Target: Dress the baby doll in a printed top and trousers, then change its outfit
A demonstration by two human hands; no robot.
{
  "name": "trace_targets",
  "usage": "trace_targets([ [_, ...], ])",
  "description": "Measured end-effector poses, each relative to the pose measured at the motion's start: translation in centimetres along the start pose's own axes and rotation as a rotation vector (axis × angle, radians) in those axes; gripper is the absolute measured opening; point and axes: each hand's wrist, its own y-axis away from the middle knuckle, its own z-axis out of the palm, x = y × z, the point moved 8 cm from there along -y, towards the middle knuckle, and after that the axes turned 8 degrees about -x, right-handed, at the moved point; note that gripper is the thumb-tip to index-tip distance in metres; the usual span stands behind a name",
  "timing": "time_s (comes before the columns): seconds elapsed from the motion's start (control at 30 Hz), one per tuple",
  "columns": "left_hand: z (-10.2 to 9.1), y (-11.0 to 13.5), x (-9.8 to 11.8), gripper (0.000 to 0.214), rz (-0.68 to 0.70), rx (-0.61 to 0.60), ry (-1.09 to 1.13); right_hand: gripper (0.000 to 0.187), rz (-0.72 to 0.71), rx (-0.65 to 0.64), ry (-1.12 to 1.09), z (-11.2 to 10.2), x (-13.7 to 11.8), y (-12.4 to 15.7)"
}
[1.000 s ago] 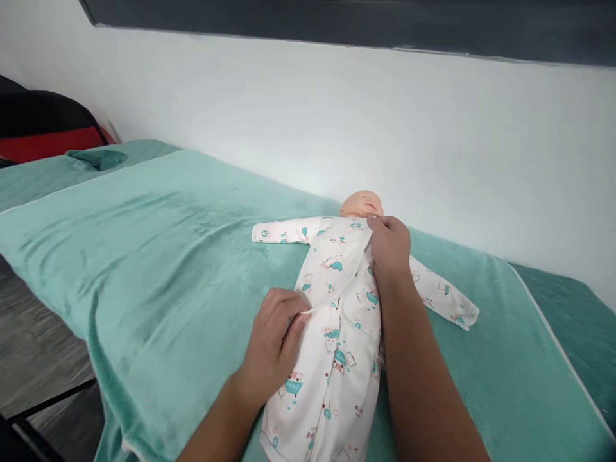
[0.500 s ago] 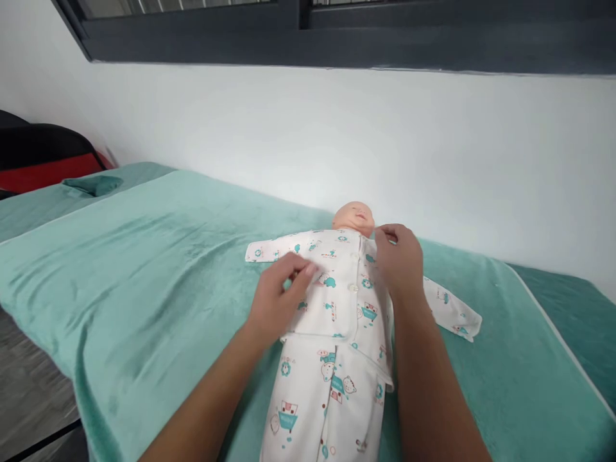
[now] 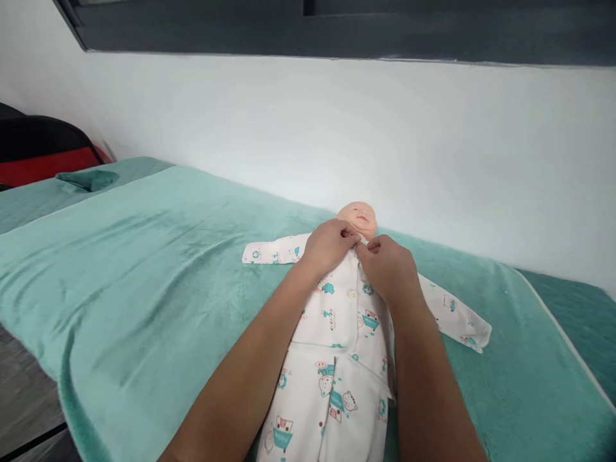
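A baby doll (image 3: 359,218) lies on its back on a teal blanket (image 3: 144,256), dressed in a white printed shirt (image 3: 344,301) and matching trousers (image 3: 317,404). Both hands meet at the shirt's collar, just under the doll's chin. My left hand (image 3: 328,244) pinches the left edge of the collar, fingers closed. My right hand (image 3: 385,266) pinches the right edge beside it. The shirt front is closed, with buttons showing down its middle. Both sleeves lie spread out flat to the sides.
A white wall (image 3: 337,141) runs close behind the doll, under a dark window frame (image 3: 337,25). A black and red chair (image 3: 38,147) stands at the far left. The blanket's front edge (image 3: 72,410) drops to a grey floor at the lower left.
Both hands rose from the shirt's lower front and chest to the collar. The shirt front, open a second ago, now lies closed over the doll.
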Motion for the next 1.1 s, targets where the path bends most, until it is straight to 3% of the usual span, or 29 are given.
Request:
trace_targets([
  [0.17, -0.1, 0.2, -0.5, 0.007, 0.018, 0.006, 0.037, 0.012, 0.071, -0.024, -0.136, 0.1, 1.3, -0.9],
  [0.37, -0.6, 0.1, -0.2, 0.007, 0.113, 0.06, 0.12, 0.013, 0.093, 0.009, -0.707, 0.9, 2.2, -1.1],
  [0.53, -0.4, 0.0, -0.5, 0.009, 0.069, 0.061, 0.25, 0.014, 0.06, -0.06, -0.928, 1.7, 1.8, -1.2],
  [0.83, -0.3, -0.3, -1.1, 0.008, 0.06, 0.068, 0.231, 0.018, 0.123, -0.182, -1.025, 2.3, 2.2, -0.9],
  [1.1, -0.4, 0.1, -1.2, 0.01, 0.032, 0.084, 0.234, 0.026, 0.074, -0.22, -0.853, 2.0, 2.0, -0.7],
])
